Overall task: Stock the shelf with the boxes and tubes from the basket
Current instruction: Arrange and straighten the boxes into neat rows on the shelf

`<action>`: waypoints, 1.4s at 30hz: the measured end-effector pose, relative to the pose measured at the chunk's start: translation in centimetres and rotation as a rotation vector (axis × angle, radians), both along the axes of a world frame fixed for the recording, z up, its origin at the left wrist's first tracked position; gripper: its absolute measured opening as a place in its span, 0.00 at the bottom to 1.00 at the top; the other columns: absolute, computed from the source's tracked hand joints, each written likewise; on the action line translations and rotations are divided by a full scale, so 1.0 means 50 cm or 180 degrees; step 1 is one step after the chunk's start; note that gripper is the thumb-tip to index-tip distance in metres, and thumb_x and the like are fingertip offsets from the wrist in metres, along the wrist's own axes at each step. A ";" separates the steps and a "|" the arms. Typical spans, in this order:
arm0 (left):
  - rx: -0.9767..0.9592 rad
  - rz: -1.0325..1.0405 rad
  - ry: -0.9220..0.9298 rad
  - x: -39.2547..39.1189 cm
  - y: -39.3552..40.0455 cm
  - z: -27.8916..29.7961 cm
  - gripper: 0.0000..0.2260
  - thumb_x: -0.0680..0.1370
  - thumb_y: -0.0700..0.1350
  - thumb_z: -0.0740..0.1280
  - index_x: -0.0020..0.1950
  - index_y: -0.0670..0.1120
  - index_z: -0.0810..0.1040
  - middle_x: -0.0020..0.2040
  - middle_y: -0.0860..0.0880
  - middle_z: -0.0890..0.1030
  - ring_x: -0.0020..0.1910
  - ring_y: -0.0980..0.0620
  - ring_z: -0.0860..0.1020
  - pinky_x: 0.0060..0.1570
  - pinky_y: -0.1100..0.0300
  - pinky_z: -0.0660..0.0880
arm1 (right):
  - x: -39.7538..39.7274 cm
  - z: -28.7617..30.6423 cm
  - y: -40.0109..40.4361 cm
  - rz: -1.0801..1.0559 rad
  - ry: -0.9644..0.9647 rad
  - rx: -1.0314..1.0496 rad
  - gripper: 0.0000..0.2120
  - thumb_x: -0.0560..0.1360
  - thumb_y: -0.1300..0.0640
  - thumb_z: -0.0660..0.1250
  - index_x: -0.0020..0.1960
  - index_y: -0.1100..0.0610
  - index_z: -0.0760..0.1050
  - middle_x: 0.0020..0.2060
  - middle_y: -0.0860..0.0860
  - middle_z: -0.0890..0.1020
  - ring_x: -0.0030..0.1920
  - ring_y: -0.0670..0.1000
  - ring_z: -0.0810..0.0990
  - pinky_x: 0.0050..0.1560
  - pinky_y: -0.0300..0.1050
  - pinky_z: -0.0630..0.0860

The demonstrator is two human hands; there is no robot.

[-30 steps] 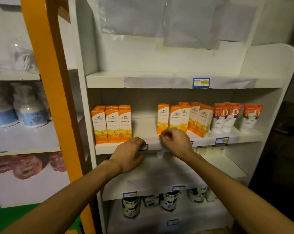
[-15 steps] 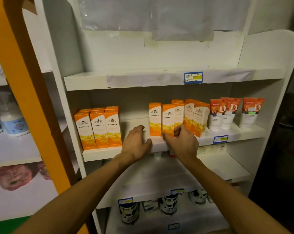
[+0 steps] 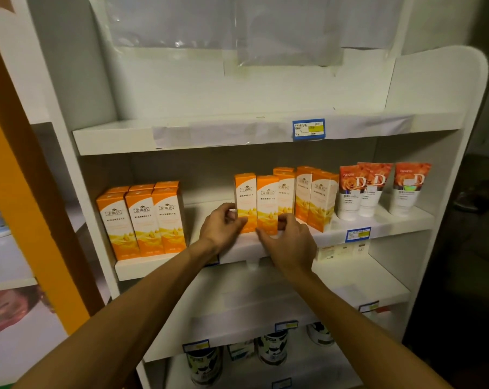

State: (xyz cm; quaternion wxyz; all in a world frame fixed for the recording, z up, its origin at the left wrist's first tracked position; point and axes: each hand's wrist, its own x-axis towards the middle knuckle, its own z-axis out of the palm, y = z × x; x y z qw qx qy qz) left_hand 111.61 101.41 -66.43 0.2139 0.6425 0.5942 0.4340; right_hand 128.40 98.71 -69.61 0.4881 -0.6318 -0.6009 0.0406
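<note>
Here, both hands' fingers pinching two upright orange boxes point(image 3: 256, 203) near the shelf point(image 3: 142, 266) edge, bare shelf leftward.

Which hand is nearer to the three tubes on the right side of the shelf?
Right. The right hand is left of the tubes, at the middle orange boxes; the left hand is farther left.

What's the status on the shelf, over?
Left hand grips one orange box. Right hand grips the neighbouring box. Both upright on middle shelf. Nothing blocking.
</note>
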 end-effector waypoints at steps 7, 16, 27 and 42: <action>0.0062 0.0121 0.0127 -0.021 -0.007 0.004 0.13 0.77 0.49 0.72 0.60 0.50 0.79 0.48 0.53 0.82 0.48 0.52 0.81 0.54 0.50 0.81 | -0.004 -0.015 0.006 0.0134 -0.0039 0.0260 0.25 0.72 0.37 0.72 0.62 0.52 0.78 0.57 0.49 0.83 0.56 0.51 0.79 0.51 0.45 0.77; -0.0023 0.0215 0.0118 -0.033 -0.028 0.005 0.15 0.80 0.47 0.69 0.66 0.48 0.77 0.58 0.49 0.82 0.57 0.49 0.80 0.59 0.51 0.78 | -0.009 -0.010 0.003 0.0627 0.0341 0.0165 0.23 0.73 0.42 0.73 0.64 0.50 0.75 0.57 0.47 0.83 0.54 0.49 0.82 0.52 0.45 0.79; 0.0151 0.0446 0.0369 -0.024 -0.034 -0.004 0.15 0.80 0.45 0.68 0.67 0.48 0.76 0.59 0.47 0.82 0.56 0.46 0.80 0.58 0.48 0.79 | 0.023 0.004 0.007 0.1154 0.0419 0.0053 0.23 0.75 0.49 0.73 0.68 0.53 0.76 0.57 0.49 0.84 0.47 0.43 0.78 0.48 0.36 0.77; 0.0143 0.0505 0.0670 -0.013 -0.075 -0.033 0.28 0.79 0.44 0.68 0.76 0.45 0.62 0.72 0.44 0.73 0.68 0.42 0.74 0.65 0.46 0.75 | 0.009 0.036 0.018 0.1203 -0.0108 -0.0287 0.23 0.77 0.47 0.71 0.70 0.51 0.74 0.59 0.48 0.83 0.48 0.47 0.79 0.52 0.47 0.79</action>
